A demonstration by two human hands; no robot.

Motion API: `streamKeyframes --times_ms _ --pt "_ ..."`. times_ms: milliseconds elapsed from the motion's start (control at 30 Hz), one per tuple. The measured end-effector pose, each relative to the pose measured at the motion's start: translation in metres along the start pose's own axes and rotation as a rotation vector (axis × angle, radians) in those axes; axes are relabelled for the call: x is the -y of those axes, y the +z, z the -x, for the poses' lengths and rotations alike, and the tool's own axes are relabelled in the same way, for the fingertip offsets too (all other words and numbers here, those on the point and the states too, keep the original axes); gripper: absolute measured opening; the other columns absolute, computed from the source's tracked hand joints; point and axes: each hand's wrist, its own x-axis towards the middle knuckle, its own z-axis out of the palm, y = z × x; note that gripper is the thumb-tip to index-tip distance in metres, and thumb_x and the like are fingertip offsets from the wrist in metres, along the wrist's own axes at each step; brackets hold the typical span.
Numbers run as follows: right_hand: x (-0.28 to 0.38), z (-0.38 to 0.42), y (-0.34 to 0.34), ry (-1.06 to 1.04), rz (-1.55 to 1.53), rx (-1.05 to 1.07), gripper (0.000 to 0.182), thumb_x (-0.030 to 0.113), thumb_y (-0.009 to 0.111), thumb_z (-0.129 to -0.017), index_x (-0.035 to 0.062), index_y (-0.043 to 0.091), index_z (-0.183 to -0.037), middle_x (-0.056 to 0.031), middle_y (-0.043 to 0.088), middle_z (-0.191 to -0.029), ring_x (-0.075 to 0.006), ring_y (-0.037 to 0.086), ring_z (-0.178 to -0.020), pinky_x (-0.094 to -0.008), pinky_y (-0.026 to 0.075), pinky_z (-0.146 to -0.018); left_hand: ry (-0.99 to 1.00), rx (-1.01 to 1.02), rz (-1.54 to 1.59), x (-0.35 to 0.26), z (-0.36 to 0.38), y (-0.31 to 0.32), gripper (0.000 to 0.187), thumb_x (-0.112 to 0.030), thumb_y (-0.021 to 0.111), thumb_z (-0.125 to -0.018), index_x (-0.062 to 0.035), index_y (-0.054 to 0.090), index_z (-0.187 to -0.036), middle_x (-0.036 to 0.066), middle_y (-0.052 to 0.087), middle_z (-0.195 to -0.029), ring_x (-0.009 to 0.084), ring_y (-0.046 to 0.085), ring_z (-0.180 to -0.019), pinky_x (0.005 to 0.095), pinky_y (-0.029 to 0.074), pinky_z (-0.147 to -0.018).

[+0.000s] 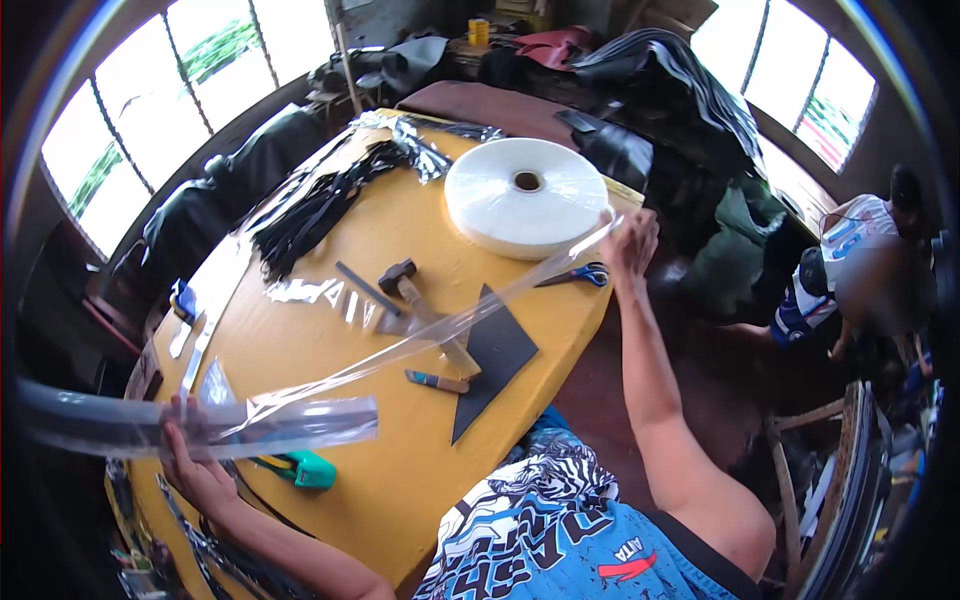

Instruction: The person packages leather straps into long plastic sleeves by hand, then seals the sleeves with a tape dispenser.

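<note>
A clear plastic strip (330, 418) extends sideways across my left hand (197, 470), whose fingers are closed around it and partly seen through the film. From there a thin, twisted length of clear film (470, 312) stretches up across the table to my right hand (630, 243). The fingers of that hand pinch the film beside a large white roll (490, 205) lying flat. Under the stretched film are a hammer (402, 280), a black pointed sheet (500, 350) and a wooden-handled blade (437, 381). Blue-handled scissors (592, 273) lie just below the roll.
A yellow table (370, 500) carries a bundle of black strips (320, 205), a metal ruler (205, 335) and a green tool (313, 470). Dark sheets (660, 75) are heaped behind it. Another person (855, 245) is at the right, near a wooden frame (835, 490).
</note>
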Motion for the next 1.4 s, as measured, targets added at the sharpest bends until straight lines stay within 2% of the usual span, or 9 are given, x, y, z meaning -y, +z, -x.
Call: streamKeyframes --times_ms 200,367,500,533,633,767,933,1200,1400 --pt "-0.006 -0.122 0.001 0.229 -0.508 0.041 0.031 0.032 0.052 -0.089 0.0032 0.064 -0.089 -0.0151 0.064 -0.083 -0.0278 0.063 -0.076 -0.0385 0.049 -0.071 -0.066 -0.053 -0.155 0.042 0.013 0.022 0.040 -0.021 0.048 -0.092 0.0068 0.047 -0.120 0.014 0.056 -0.116 0.0234 0.056 -0.105 0.0343 0.044 -0.090" --pt "0.074 -0.122 -0.109 -0.306 -1.129 -0.331 0.021 0.014 0.048 -0.093 -0.0013 0.057 -0.105 -0.0153 0.065 -0.091 -0.0204 0.065 -0.081 -0.0315 0.052 -0.078 -0.038 -0.038 -0.251 0.066 0.018 0.034 0.037 -0.023 0.046 -0.093 0.0085 0.056 -0.109 0.017 0.061 -0.105 0.0224 0.059 -0.095 0.0329 0.045 -0.087" --pt "0.081 -0.047 -0.164 -0.362 -0.871 -0.574 0.034 0.025 0.046 -0.093 -0.0063 0.055 -0.100 -0.0182 0.063 -0.085 -0.0243 0.063 -0.072 -0.0334 0.052 -0.066 0.010 -0.070 -0.282 0.070 0.008 0.024 0.036 -0.022 0.045 -0.094 0.0083 0.057 -0.109 0.017 0.062 -0.105 0.0226 0.059 -0.095 0.0326 0.044 -0.088" --pt "0.061 -0.015 -0.137 -0.475 -1.433 -0.376 0.019 0.007 0.052 -0.087 -0.0020 0.051 -0.104 -0.0157 0.056 -0.098 -0.0333 0.061 -0.085 -0.0457 0.052 -0.074 0.037 -0.073 -0.365 0.061 0.005 0.026 0.036 -0.022 0.045 -0.093 0.0079 0.057 -0.109 0.016 0.062 -0.105 0.0218 0.059 -0.095 0.0322 0.044 -0.087" --pt "0.065 0.073 -0.140 -0.366 -0.939 0.565 0.024 0.005 0.050 -0.078 0.0097 0.062 -0.098 -0.0137 0.061 -0.081 -0.0309 0.060 -0.082 -0.0365 0.049 -0.075 0.144 -0.084 -0.537 0.051 -0.008 0.020 0.037 -0.024 0.042 -0.095 0.0058 0.060 -0.107 0.013 0.065 -0.100 0.0175 0.058 -0.089 0.0301 0.043 -0.083" --pt "0.040 0.165 -0.128 -0.339 -0.488 1.669 0.027 0.003 0.054 -0.077 0.0037 0.062 -0.103 -0.0131 0.065 -0.079 -0.0242 0.064 -0.075 -0.0292 0.048 -0.072 0.202 -0.051 -0.519 0.034 -0.019 0.028 0.036 -0.024 0.046 -0.094 0.0070 0.061 -0.105 0.011 0.066 -0.097 0.0122 0.057 -0.082 0.0268 0.044 -0.076" --pt "0.128 0.169 -0.122 -0.240 -1.267 1.175 0.012 0.007 0.061 -0.081 -0.0014 0.058 -0.088 -0.0131 0.060 -0.086 -0.0213 0.061 -0.077 -0.0294 0.048 -0.068 0.127 0.070 -0.273 0.018 -0.004 0.069 0.031 -0.017 0.045 -0.094 0.0083 0.059 -0.104 0.014 0.065 -0.097 0.0193 0.064 -0.085 0.0277 0.049 -0.077" --pt "0.239 0.155 -0.097 -0.162 -1.296 0.974 0.051 0.037 0.060 -0.083 0.0042 0.044 -0.118 -0.0171 0.053 -0.106 -0.0271 0.058 -0.093 -0.0353 0.047 -0.080 -0.096 0.164 0.052 0.044 -0.002 0.079 0.026 -0.012 0.046 -0.092 0.0063 0.056 -0.107 0.018 0.063 -0.102 0.0274 0.064 -0.088 0.0329 0.051 -0.077" --pt "0.208 0.208 -0.062 0.577 -1.736 1.799 0.085 0.070 0.031 -0.082 0.0097 0.016 -0.140 -0.0221 0.044 -0.126 -0.0273 0.057 -0.102 -0.0425 0.044 -0.089 -0.143 0.100 0.057 0.048 -0.011 0.075 0.024 -0.011 0.046 -0.092 0.0054 0.057 -0.105 0.019 0.063 -0.100 0.0288 0.064 -0.087 0.0345 0.052 -0.074"
